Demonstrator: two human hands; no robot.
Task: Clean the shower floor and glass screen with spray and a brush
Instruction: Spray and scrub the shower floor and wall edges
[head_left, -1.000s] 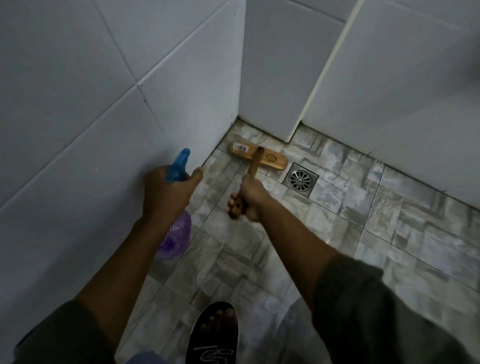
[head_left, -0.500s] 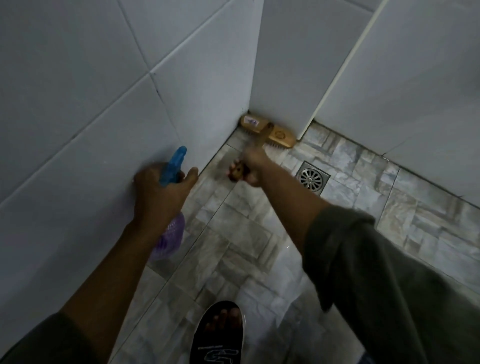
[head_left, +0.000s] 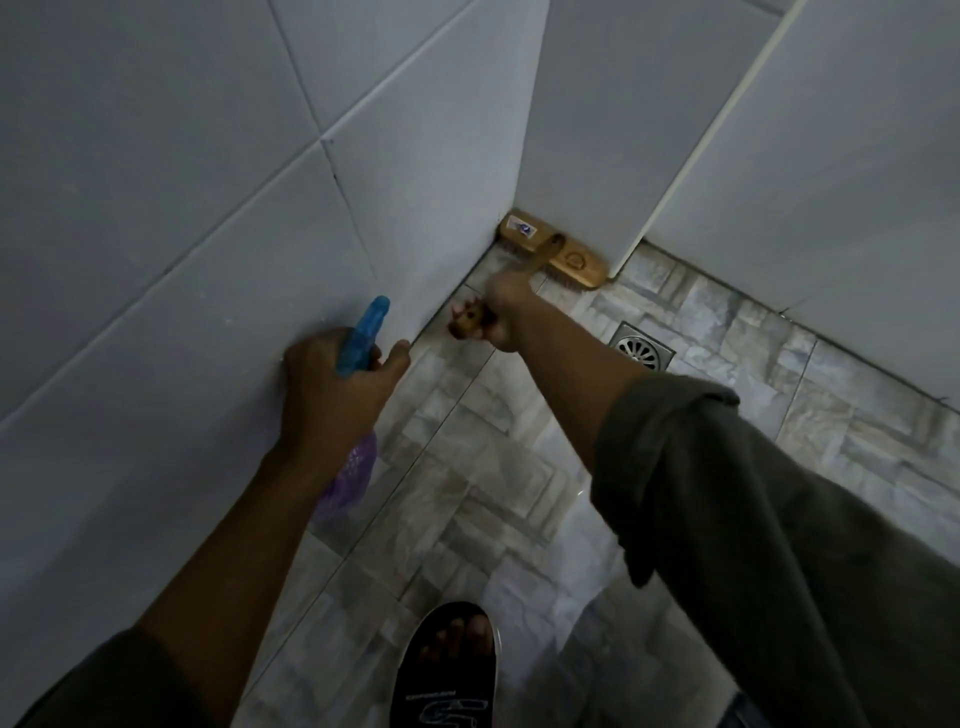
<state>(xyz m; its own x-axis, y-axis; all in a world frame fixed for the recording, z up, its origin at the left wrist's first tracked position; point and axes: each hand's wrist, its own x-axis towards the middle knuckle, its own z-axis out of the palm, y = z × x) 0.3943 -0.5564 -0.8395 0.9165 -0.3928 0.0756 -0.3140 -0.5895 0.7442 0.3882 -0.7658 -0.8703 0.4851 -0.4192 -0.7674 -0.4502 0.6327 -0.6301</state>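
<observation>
i see the right hand curled tight round the brush handle, bristle head down just beyond the floor drain, against the wall. the left hand grips the spray bottle, left of the drain.

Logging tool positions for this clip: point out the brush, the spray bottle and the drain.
brush (head_left: 576, 260): head view, on the wooden head's right half.
spray bottle (head_left: 363, 332): head view, on the blue nozzle top.
drain (head_left: 644, 349): head view, on the round metal grate.
</observation>
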